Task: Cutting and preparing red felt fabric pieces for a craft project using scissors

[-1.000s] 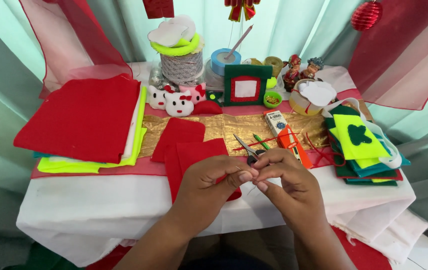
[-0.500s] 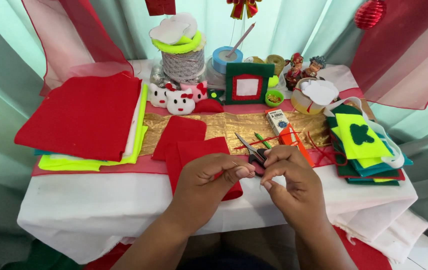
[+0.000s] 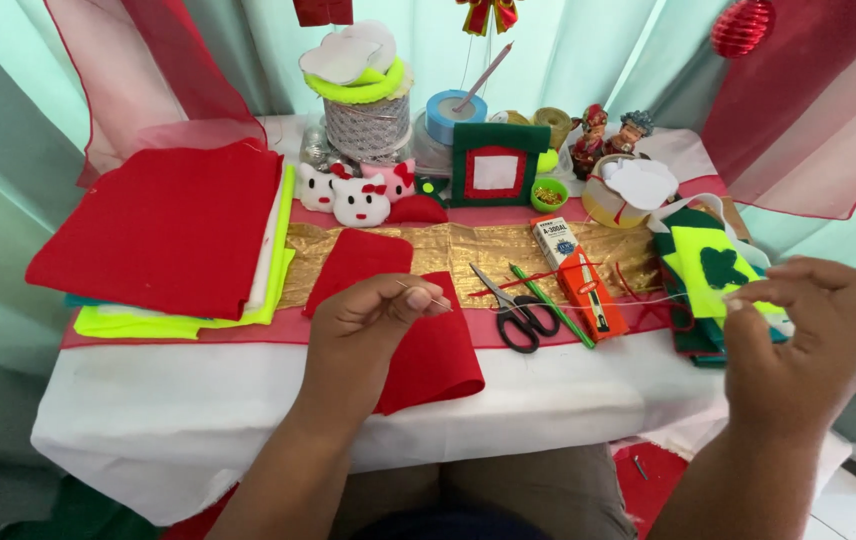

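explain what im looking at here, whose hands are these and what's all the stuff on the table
There is no machine here. The one view comes from a camera worn on a person's head, looking down, so the two bare hands are that person's own.

The left hand pinches a thin needle between thumb and fingers. The right hand is raised off to the right, fingers pinched; a pale thread seems to run between the two hands.

Below them stands a table with a white cloth and a gold runner. On it lie cut red felt pieces, a stack of red and yellow-green felt sheets, black-handled scissors, a green pencil, an orange and white box, a green felt frame, small white cat plushes and ribbon rolls.
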